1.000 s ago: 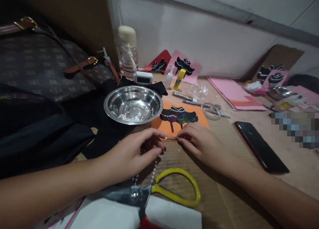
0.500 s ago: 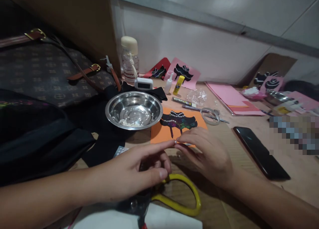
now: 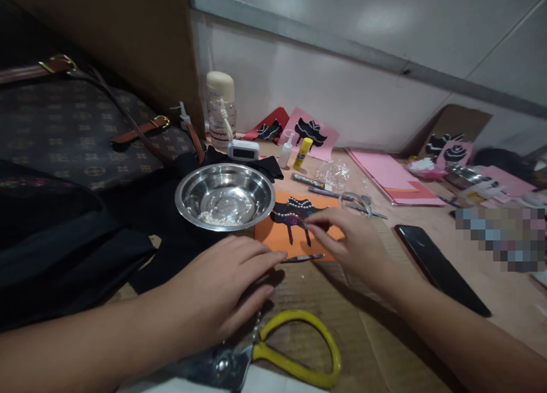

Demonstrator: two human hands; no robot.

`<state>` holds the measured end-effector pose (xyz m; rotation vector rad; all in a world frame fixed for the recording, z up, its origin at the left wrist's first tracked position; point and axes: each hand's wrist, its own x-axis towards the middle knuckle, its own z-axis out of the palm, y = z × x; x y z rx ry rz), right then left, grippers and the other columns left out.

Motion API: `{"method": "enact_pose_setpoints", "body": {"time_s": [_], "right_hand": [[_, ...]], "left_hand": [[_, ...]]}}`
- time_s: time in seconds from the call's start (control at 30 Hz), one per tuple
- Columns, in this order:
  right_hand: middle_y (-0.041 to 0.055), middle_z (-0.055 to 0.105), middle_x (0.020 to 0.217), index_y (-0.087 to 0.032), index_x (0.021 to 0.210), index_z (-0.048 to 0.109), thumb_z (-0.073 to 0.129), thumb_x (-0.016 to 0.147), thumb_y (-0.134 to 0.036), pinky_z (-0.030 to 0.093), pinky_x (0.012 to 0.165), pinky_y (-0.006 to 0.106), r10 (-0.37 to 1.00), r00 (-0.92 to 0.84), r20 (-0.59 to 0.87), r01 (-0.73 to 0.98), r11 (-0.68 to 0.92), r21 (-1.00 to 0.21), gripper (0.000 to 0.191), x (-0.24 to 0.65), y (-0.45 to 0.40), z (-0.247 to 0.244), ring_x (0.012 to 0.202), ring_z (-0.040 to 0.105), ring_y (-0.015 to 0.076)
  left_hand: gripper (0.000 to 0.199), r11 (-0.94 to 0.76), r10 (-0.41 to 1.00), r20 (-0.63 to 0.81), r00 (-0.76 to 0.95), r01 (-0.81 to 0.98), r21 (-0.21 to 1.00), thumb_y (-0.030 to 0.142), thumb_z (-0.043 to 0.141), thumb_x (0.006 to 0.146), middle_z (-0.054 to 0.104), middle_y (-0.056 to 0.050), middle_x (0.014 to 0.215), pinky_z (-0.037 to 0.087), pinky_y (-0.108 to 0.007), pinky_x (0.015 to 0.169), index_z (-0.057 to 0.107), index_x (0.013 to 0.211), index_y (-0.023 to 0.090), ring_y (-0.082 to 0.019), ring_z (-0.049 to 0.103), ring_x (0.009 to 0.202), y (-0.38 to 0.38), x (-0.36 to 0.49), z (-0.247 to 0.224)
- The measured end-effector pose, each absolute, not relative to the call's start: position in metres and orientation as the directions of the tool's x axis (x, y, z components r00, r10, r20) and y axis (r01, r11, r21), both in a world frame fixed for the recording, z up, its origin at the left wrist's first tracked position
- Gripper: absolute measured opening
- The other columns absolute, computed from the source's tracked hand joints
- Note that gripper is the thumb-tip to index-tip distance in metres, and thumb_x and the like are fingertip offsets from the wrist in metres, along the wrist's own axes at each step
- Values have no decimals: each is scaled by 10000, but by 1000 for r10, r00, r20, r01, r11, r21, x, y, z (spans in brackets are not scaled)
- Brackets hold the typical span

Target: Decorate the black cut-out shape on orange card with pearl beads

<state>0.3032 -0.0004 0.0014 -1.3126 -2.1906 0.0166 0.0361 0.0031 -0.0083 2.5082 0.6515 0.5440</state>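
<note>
My right hand (image 3: pixel 346 236) is over the right part of an orange card (image 3: pixel 267 239), thumb and index finger pinched at the black cut-out (image 3: pixel 294 216) with rows of white beads; whatever is between the fingertips is too small to make out. My left hand (image 3: pixel 243 273) rests palm down left of the card, fingers apart, index fingertip near the end of a thin pointed tool (image 3: pixel 304 258) on the card's lower edge. Behind it sits a steel bowl (image 3: pixel 182 202) with small white beads (image 3: pixel 213 217). Yellow-handled scissors (image 3: pixel 299 376) lie nearest me.
A black phone (image 3: pixel 440 267) lies to the right. Behind the card are a glue stick (image 3: pixel 302 154), a small white bottle (image 3: pixel 286 152), pens and a tape ring. Pink sheets (image 3: pixel 384 174) lie farther right; a patterned bag (image 3: pixel 85 119) stands left.
My hands were fingertip to fingertip with a small bead between them. My right hand has moved up onto the black cut-out; my left hand has turned palm down and away from it.
</note>
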Motion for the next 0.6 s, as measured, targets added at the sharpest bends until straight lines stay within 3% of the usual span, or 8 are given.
{"method": "enact_pose_setpoints", "body": {"time_s": [0.07,0.13,0.37,0.6], "right_hand": [[58,751,862,-206,904,698,592,939,-193,533,704,342,827,-328,457,836,479,-267,112,316,19,-3,756,684,209],[67,756,863,-193,898,705,608,925,-184,538,714,357,833,-335,440,851,468,-239,101,325,33,-9,763,690,221],[68,751,927,-188,950,700,597,946,-170,540,783,356,805,-434,405,834,529,-156,104,322,39,-21,854,685,218],[82,742,918,-187,946,695,568,963,-156,533,749,338,772,-471,427,825,557,-97,131,322,43,-26,840,679,218]], "left_hand": [[408,-842,493,284,823,368,395,254,556,970,606,-73,1354,433,-449,1049,495,1371,213,-261,539,1248,8,35,-15],[444,-858,483,270,833,389,336,283,575,963,581,-80,1410,438,-468,1065,478,1389,201,-276,516,1301,10,34,-20],[440,-836,516,196,834,440,327,312,550,968,568,-62,1440,485,-470,1055,492,1394,220,-263,547,1299,10,35,-22],[427,-837,518,191,834,448,315,325,550,971,573,-54,1435,484,-484,1063,508,1385,229,-266,552,1294,10,36,-22]]}}
